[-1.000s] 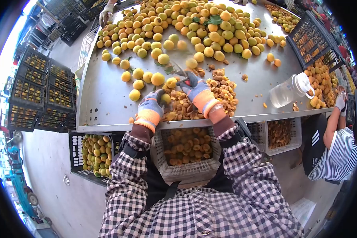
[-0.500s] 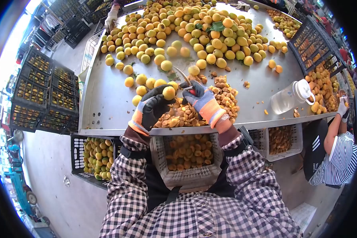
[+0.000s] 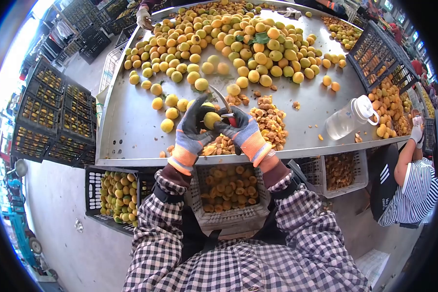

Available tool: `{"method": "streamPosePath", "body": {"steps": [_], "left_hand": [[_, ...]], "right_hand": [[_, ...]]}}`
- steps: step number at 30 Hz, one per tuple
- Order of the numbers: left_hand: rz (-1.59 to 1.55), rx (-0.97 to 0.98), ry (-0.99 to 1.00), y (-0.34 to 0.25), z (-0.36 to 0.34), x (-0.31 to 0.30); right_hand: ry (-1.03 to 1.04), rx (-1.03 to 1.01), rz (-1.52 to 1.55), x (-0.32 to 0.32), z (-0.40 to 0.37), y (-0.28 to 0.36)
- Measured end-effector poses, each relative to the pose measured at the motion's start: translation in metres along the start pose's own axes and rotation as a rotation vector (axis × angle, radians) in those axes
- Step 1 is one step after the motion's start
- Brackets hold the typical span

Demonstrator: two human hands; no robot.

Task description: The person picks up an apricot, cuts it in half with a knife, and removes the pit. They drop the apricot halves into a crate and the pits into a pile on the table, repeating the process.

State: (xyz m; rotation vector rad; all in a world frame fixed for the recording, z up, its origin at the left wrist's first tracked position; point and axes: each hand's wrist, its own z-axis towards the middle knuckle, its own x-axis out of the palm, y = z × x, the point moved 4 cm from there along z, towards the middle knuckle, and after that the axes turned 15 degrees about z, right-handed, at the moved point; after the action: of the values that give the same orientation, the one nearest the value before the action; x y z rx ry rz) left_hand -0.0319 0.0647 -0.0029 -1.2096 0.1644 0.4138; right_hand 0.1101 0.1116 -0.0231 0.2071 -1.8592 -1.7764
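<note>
My gloved left hand (image 3: 193, 127) is closed around a yellow-green fruit (image 3: 211, 120) above the table's near edge. In my gloved right hand (image 3: 241, 129) is a red-handled knife (image 3: 231, 119), its curved blade (image 3: 221, 99) pointing up and to the left, beside the fruit. Fingers of my right hand are close to the fruit; whether they touch it is hard to tell. Under and to the right of my hands lie brown-orange fruit pieces (image 3: 269, 121). A large pile of whole fruits (image 3: 219, 36) covers the far part of the metal table (image 3: 146, 129).
A clear bottle (image 3: 345, 119) stands right on the table. Below the edge are a crate of halves (image 3: 228, 214), a black crate of fruits (image 3: 95, 194) and another pale crate (image 3: 362, 170). A co-worker (image 3: 411, 180) is at right; another person's gloved hand (image 3: 143, 18) is far left.
My left hand has shifted right with the fruit, which is now beside the knife handle. The knife blade is more upright. The far co-worker's hand has moved up and right.
</note>
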Motion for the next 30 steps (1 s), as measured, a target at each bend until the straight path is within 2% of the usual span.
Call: {"method": "streamPosePath", "body": {"steps": [3,6,8,10,12,14,15,19,25,30], "left_hand": [[-0.472,-0.248,0.142,0.006,-0.005,0.001],[-0.419,-0.29,0.124,0.0,-0.017,0.0],[-0.41,-0.278,0.075,-0.005,-0.02,-0.003],[-0.3,-0.26,-0.026,-0.005,-0.016,-0.009],[-0.321,-0.246,-0.061,-0.004,-0.013,-0.015],[-0.182,-0.092,-0.047,-0.007,-0.01,-0.019],[-0.214,-0.142,-0.03,-0.005,-0.01,-0.02],[-0.233,-0.138,0.02,-0.009,-0.01,-0.02],[-0.31,-0.212,0.052,-0.005,-0.011,-0.023],[-0.312,-0.2,0.089,-0.012,-0.011,-0.025]], "right_hand": [[0.051,-0.122,0.215,0.003,-0.005,0.008],[0.102,-0.131,0.161,0.008,-0.018,0.018],[0.094,-0.213,0.145,0.009,-0.024,0.019],[0.049,-0.319,-0.307,0.002,-0.032,0.033],[0.057,-0.305,-0.343,0.001,-0.039,0.037],[0.084,-0.381,-0.352,0.004,-0.044,0.037],[0.099,-0.4,-0.485,0.009,-0.047,0.043],[0.116,-0.448,-0.634,0.019,-0.051,0.047],[0.149,-0.424,-0.678,0.016,-0.05,0.046],[0.182,-0.436,-0.637,0.014,-0.048,0.029]]}}
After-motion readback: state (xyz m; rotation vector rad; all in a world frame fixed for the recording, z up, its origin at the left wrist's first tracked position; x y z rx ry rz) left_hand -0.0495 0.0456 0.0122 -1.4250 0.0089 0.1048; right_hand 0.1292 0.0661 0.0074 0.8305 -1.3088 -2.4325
